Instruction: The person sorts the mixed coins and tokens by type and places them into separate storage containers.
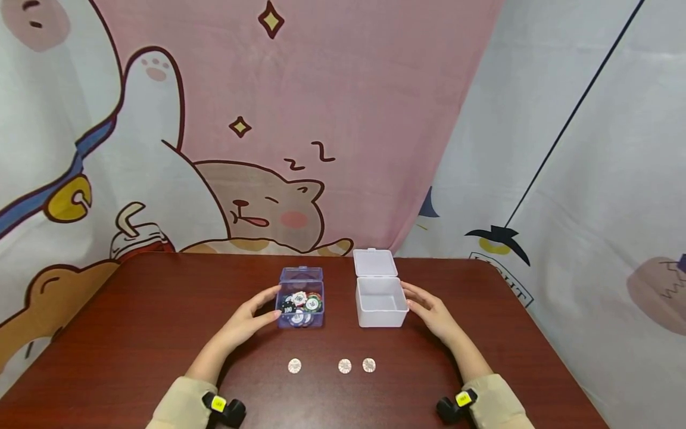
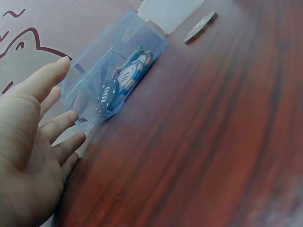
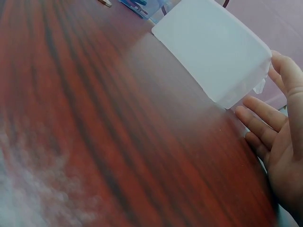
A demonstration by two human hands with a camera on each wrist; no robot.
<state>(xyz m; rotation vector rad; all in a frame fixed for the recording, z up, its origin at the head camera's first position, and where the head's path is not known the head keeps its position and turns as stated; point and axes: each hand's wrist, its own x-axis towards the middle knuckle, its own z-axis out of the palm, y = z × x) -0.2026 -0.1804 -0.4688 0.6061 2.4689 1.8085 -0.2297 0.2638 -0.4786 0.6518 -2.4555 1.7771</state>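
Observation:
A translucent blue box (image 1: pixel 318 287) stands on the table with its hinged lid back, holding several poker chips (image 1: pixel 299 300), one black and marked 100. My left hand (image 1: pixel 242 326) is at its left side, thumb and fingers spread and relaxed. In the left wrist view, the fingertips (image 2: pixel 71 116) are right by the box's end wall. To the right is a white box (image 1: pixel 382 319), lid also back, nothing inside. Beside its right wall is my right hand (image 1: pixel 436 317); in the right wrist view its thumb overlaps the box's corner and the loose fingers (image 3: pixel 258 125) lie alongside.
In front of the boxes, three pale round chips lie flat on the brown table (image 1: pixel 134 357): a left one (image 1: pixel 294 366), a middle one (image 1: pixel 345 366) and a right one (image 1: pixel 368 365). A printed cloth (image 1: pixel 375 107) hangs behind the table's back edge.

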